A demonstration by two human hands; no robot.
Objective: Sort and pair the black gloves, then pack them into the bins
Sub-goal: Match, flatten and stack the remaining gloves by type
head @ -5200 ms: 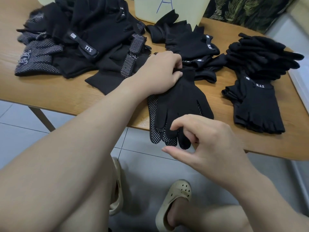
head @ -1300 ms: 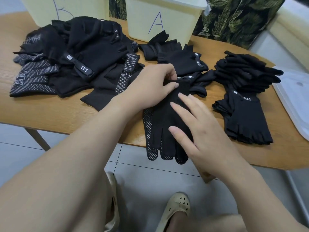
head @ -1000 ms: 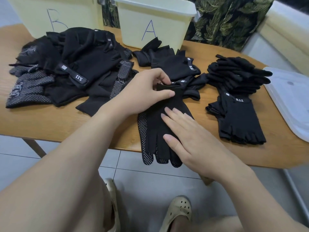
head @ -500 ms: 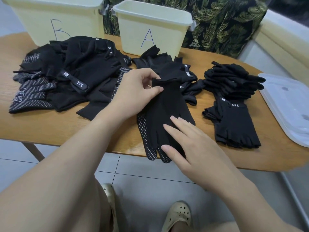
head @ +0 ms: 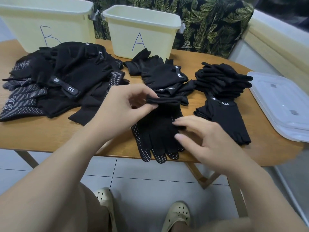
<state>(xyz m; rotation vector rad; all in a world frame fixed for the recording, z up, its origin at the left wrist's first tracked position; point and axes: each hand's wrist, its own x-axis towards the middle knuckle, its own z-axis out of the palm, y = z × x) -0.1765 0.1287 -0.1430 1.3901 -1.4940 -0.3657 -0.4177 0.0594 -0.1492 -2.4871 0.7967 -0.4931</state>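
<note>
Left hand [head: 122,106] pinches the dotted gloves' [head: 157,131] cuff; right hand [head: 205,144] rests flat on them.

Glove heaps [head: 70,81] crowd the table [head: 41,134] before both bins [head: 142,30]

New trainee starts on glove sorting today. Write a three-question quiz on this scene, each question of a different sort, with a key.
1. True or false: the left hand pinches the cuff of the dotted glove pair.
2. Which letter marks the bin behind the gloves on the table? a) A b) C c) D
3. Fill in: the right hand touches the pair with ____ fingers.

Key: 1 true; 2 a; 3 straight.
</note>
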